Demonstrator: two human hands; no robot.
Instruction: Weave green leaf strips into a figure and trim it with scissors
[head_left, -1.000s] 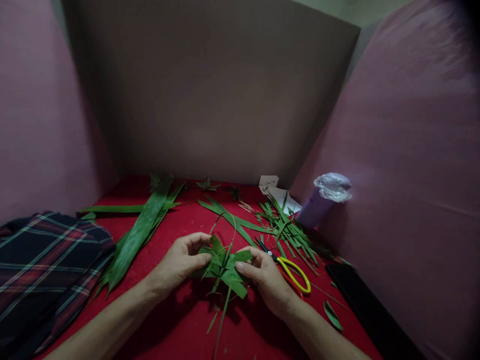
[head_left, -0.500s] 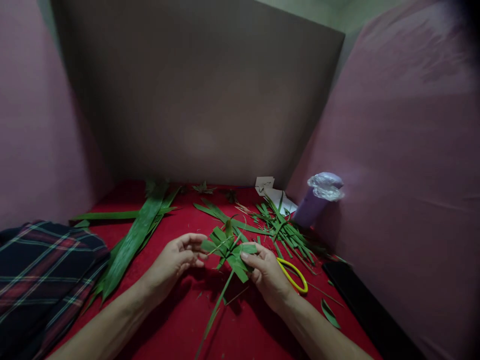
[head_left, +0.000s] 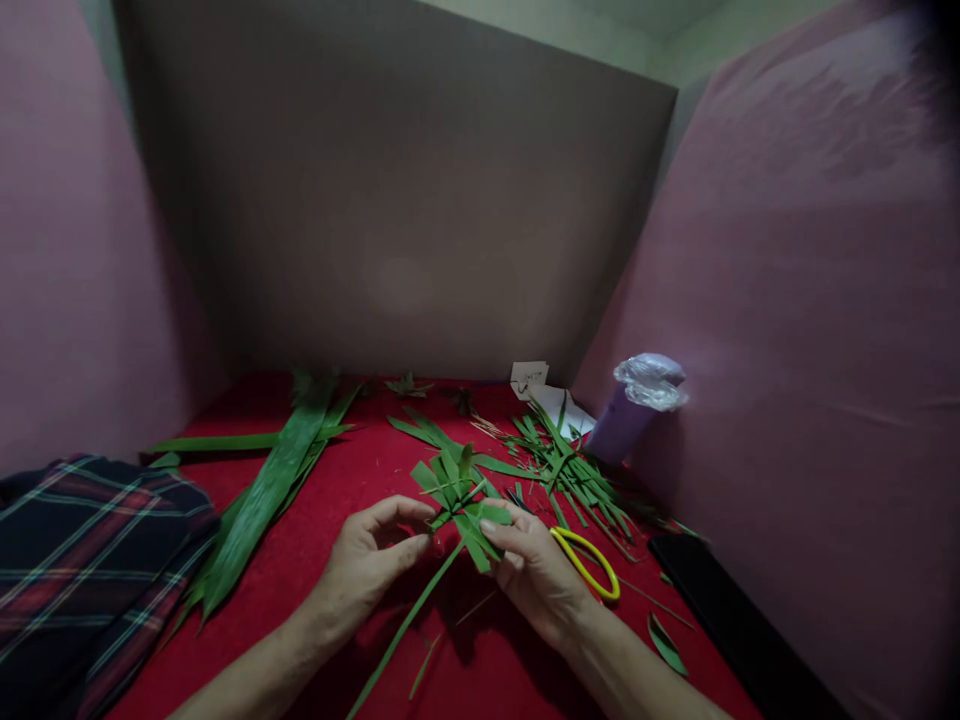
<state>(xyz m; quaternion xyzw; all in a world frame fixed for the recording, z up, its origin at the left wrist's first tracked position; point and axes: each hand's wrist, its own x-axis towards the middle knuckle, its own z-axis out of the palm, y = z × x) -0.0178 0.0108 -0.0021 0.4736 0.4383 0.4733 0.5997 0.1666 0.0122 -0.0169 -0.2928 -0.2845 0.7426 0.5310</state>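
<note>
A small piece woven from green leaf strips [head_left: 455,492] is held up just above the red cloth [head_left: 360,470]. My left hand [head_left: 373,560] pinches its lower left edge with thumb and forefinger. My right hand [head_left: 534,570] grips its right side, fingers curled round the strips. One long loose strip [head_left: 397,635] trails from the piece down toward me. Scissors with yellow handles [head_left: 589,560] lie on the cloth just right of my right hand.
Long green leaves [head_left: 266,490] lie at the left, a heap of cut strips [head_left: 574,465] at the right. A purple cup with plastic wrap [head_left: 634,405] stands by the right wall, white paper [head_left: 544,385] behind. Plaid cloth [head_left: 82,560] is at lower left, a dark flat object [head_left: 720,610] at lower right.
The woven piece has been turned and lifted a little, so its loose ends now fan upward. The long strip has swung left. Both hands shifted slightly along its lower edge.
</note>
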